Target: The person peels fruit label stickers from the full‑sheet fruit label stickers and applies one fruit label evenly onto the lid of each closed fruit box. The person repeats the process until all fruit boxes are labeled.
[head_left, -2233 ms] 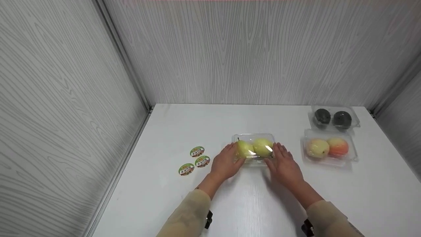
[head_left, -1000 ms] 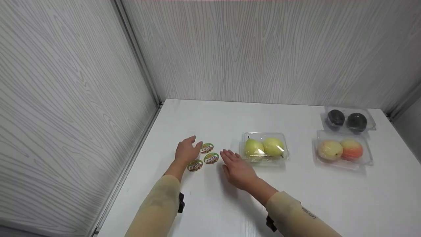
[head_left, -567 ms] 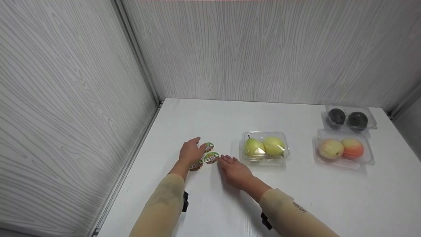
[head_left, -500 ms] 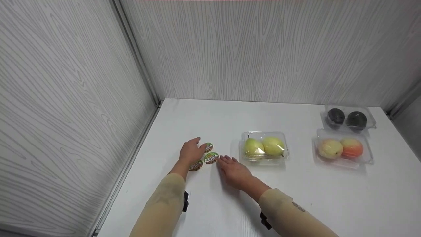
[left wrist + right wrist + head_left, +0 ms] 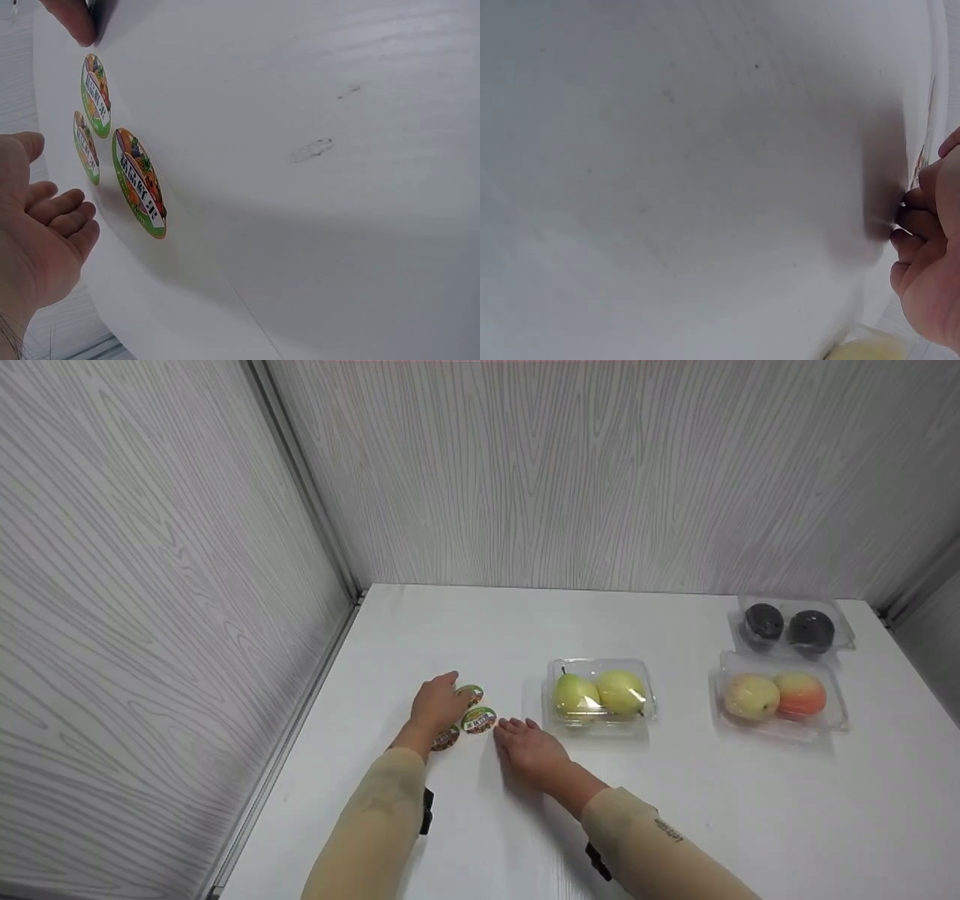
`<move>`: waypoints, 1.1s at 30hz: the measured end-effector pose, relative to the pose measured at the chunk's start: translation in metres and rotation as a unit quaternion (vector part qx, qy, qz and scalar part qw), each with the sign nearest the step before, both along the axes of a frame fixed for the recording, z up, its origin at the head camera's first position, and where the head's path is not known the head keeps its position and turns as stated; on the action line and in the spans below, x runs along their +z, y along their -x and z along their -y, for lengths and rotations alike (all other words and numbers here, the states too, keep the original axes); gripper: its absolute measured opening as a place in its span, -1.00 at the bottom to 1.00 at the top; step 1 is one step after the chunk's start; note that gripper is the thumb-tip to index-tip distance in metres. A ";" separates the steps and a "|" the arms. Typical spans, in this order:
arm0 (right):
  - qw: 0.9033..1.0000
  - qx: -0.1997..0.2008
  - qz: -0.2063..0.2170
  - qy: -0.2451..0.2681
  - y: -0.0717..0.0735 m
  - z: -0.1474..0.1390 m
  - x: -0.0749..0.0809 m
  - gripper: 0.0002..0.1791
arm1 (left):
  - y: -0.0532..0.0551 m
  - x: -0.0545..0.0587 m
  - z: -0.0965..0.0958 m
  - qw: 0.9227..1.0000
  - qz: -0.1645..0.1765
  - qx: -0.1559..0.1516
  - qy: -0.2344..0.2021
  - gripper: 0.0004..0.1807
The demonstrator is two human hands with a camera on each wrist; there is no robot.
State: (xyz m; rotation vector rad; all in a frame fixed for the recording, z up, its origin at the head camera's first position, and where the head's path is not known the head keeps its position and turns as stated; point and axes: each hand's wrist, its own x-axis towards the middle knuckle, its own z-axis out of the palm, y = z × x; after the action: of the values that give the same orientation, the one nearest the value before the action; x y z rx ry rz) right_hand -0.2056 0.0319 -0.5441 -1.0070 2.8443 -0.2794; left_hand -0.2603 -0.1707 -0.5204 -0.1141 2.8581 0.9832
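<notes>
Three oval fruit stickers lie on the white table: a far one point(image 5: 471, 694), a right one point(image 5: 478, 721) and a near one point(image 5: 445, 738). My left hand point(image 5: 437, 708) hovers at their left side and partly hides the far and near ones. Its fingers are loosely bent with nothing in them, as the left wrist view shows my left palm point(image 5: 37, 240) beside the stickers. My right hand point(image 5: 531, 751) rests with its fingertips at the right edge of the right sticker. In the right wrist view, my right fingers point(image 5: 919, 225) are slightly bent near the tabletop.
A clear plastic box with two pears point(image 5: 600, 694) stands right of my right hand. Further right are a clear box with two peach-coloured fruits point(image 5: 776, 697) and, behind it, one with two dark fruits point(image 5: 791, 628). Wood-patterned panels point(image 5: 525, 472) enclose the table's back and sides.
Both hands have left the sides of the pear box and come left to the stickers. Lately my left hand has shifted slightly right over them, and my right fingertips have come to the right sticker's edge.
</notes>
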 end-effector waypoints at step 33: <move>0.999 -0.023 -0.040 0.007 0.001 0.009 -0.002 -0.70 | 0.013 0.004 -0.006 0.997 0.022 -0.038 0.057 -0.32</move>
State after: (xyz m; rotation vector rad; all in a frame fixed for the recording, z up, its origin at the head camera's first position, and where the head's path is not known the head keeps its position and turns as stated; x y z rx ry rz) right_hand -0.2066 0.0228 -0.5458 -0.9783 2.9449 -0.2682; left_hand -0.2736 -0.1646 -0.5163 -0.0369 2.8542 0.7931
